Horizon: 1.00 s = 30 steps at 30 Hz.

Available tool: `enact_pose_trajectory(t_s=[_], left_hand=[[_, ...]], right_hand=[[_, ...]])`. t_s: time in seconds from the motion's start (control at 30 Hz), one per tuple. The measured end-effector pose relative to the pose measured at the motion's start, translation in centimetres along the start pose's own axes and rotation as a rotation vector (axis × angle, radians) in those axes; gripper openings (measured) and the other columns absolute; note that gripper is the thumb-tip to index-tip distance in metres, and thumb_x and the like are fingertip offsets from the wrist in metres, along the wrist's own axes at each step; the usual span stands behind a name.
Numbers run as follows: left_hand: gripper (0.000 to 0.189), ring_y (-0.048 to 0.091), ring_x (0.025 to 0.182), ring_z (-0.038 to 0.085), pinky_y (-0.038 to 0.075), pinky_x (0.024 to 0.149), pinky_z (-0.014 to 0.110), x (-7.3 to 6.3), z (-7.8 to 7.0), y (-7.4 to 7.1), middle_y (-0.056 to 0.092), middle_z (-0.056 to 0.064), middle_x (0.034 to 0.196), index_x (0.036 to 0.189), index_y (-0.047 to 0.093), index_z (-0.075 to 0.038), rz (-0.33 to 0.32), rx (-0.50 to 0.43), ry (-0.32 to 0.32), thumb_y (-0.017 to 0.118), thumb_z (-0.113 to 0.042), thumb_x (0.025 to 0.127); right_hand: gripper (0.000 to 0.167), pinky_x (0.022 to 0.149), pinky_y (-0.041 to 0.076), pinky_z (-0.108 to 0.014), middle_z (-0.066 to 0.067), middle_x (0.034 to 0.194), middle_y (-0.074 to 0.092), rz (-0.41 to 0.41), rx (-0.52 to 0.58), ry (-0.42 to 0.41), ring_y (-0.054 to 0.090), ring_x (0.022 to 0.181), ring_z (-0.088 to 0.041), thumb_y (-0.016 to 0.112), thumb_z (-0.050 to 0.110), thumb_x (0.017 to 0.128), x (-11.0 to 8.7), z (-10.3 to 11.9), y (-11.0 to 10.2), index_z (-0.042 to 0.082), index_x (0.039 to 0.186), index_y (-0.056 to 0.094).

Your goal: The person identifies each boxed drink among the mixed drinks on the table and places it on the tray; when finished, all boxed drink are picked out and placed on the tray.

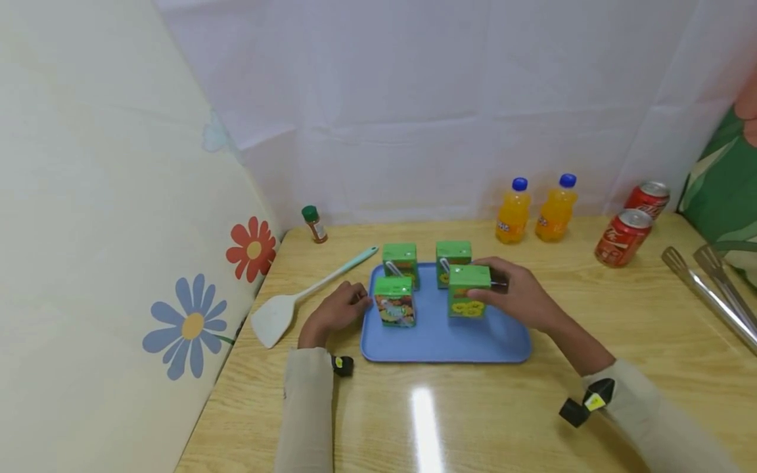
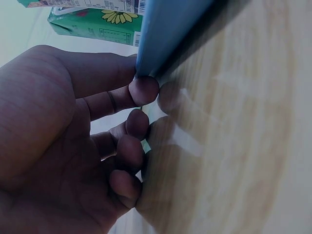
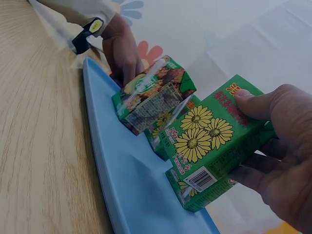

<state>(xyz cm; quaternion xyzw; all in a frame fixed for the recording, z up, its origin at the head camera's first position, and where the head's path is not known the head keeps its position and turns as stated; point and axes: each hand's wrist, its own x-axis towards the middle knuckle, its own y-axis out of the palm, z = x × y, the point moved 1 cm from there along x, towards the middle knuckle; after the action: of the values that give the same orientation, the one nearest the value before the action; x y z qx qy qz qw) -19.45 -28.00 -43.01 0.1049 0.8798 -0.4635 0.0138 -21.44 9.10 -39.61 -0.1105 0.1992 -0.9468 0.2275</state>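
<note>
My right hand (image 1: 520, 292) grips a green juice box (image 3: 214, 129) with yellow flowers, thumb on its front and fingers behind. In the right wrist view this box is tilted, its lower end above the blue tray (image 1: 437, 345). My left hand (image 1: 340, 307) pinches the tray's left rim (image 2: 155, 39) between thumb and index finger, the other fingers curled near the tabletop. On the tray stand a front-left juice box (image 1: 395, 309) with a food picture, a back-left green box (image 1: 400, 259) and a back-right green box (image 1: 453, 253), the back two with straws on their sides.
Left of the tray lies a white spatula (image 1: 276, 318) with a mint handle, a small green-capped jar (image 1: 315, 225) behind it. Two orange drink bottles (image 1: 512, 213) stand at the back. Farther right are two red cans (image 1: 622, 238) and metal utensils (image 1: 704, 286).
</note>
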Motion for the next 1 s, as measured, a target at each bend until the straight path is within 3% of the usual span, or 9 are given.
enact_pose_trajectory(t_s=[0.67, 1.0], left_hand=[[0.015, 0.048, 0.082, 0.022, 0.041, 0.073, 0.038, 0.2, 0.1, 0.0, 0.048, 0.008, 0.094, 0.102, 0.061, -0.010, -0.008, 0.004, -0.007, 0.056, -0.024, 0.103], [0.015, 0.049, 0.082, 0.022, 0.041, 0.074, 0.039, 0.0, 0.1, 0.2, 0.049, 0.008, 0.095, 0.102, 0.062, -0.010, -0.010, 0.010, -0.014, 0.056, -0.024, 0.103]], right_hand=[[0.050, 0.087, 0.054, -0.038, -0.005, 0.118, 0.065, 0.045, 0.022, -0.096, 0.065, 0.106, -0.023, 0.077, 0.038, 0.088, 1.1, -0.8, 2.9, 0.014, 0.130, 0.061], [0.055, 0.093, 0.052, -0.042, -0.002, 0.124, 0.063, 0.072, 0.026, -0.037, 0.062, 0.115, -0.023, 0.076, 0.045, 0.088, 0.9, -1.7, 3.5, 0.019, 0.132, 0.059]])
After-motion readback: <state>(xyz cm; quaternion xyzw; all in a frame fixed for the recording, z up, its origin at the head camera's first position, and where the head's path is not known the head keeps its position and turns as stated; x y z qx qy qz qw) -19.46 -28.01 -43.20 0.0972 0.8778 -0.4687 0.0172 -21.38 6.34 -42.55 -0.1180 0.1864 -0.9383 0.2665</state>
